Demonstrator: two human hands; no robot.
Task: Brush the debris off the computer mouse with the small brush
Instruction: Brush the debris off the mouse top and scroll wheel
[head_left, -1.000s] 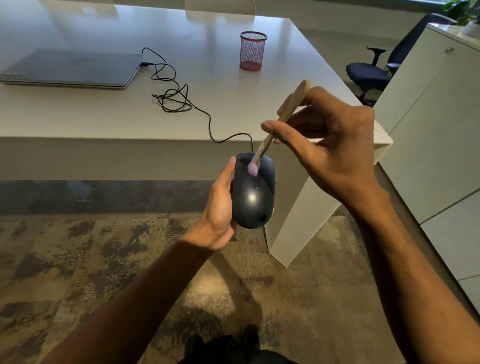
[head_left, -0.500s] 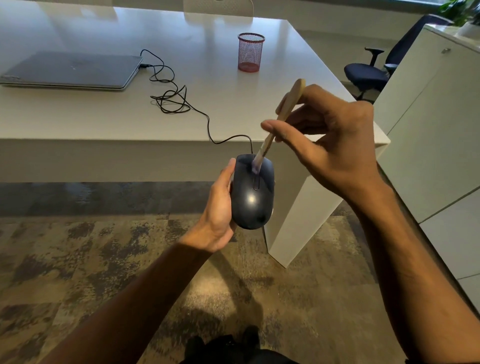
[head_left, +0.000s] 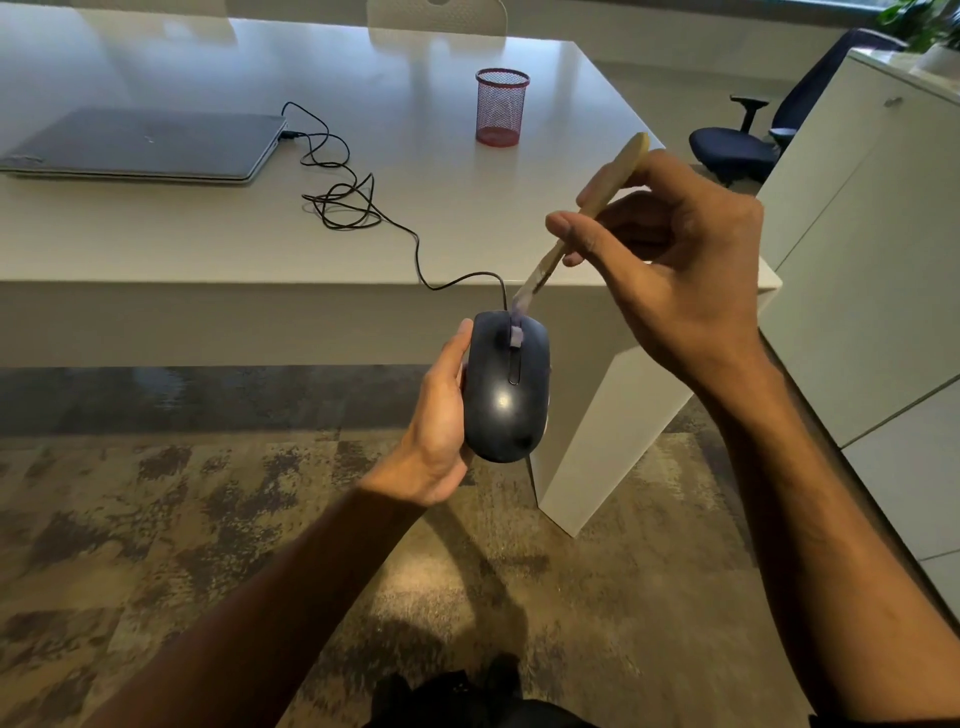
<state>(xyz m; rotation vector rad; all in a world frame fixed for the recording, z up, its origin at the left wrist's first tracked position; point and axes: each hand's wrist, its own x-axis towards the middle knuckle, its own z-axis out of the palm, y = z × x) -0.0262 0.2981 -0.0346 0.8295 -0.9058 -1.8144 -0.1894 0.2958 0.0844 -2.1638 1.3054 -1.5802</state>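
Note:
My left hand (head_left: 434, 415) grips a dark wired computer mouse (head_left: 506, 387) from its left side, held in the air in front of the desk's edge. My right hand (head_left: 675, 260) pinches a small brush (head_left: 587, 218) with a pale wooden handle, tilted down to the left. Its purple bristles touch the front of the mouse, near the scroll wheel. The mouse's black cable (head_left: 343, 197) runs up over the desk edge and lies coiled on the white desk (head_left: 208, 244).
A closed grey laptop (head_left: 140, 145) lies at the desk's left. A red mesh pen cup (head_left: 500, 106) stands further back. A white cabinet (head_left: 872, 249) is on the right, an office chair (head_left: 737, 140) behind it. Patterned carpet lies below.
The brush tip has slid from the middle of the mouse's buttons up toward its front edge. My left hand keeps the mouse almost still.

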